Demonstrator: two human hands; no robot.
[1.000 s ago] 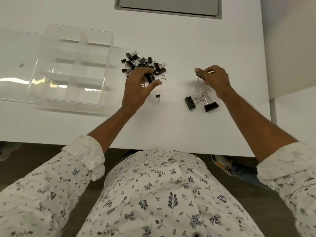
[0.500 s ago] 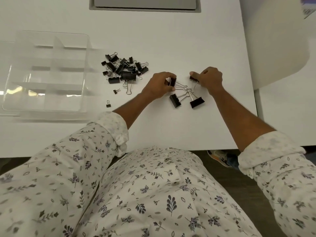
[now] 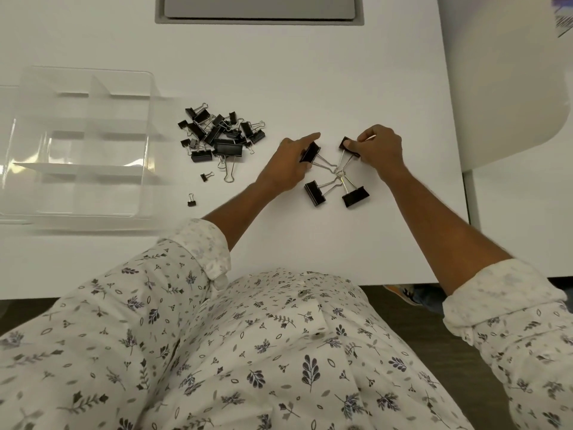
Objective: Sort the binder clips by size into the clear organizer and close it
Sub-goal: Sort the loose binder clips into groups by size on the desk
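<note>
Pinching a large binder clip (image 3: 310, 152) in the left hand (image 3: 290, 164), index finger apparently straight; gripping a second large clip (image 3: 345, 143) in the right hand (image 3: 380, 148). Just below, two more large clips (image 3: 315, 193). Farther left, clip pile (image 3: 220, 131) beside open clear organizer (image 3: 148, 125).

The white table (image 3: 279, 72) bears a clear organizer (image 3: 149, 97) at its left. Just right of that lies a heap of black binder clips (image 3: 221, 135), with two small clips (image 3: 206, 176) apart on its near side. Further right, four large clips (image 3: 314, 193) fan out, their wire handles meeting. A grey inset panel (image 3: 260, 7) sits at the far edge.
</note>
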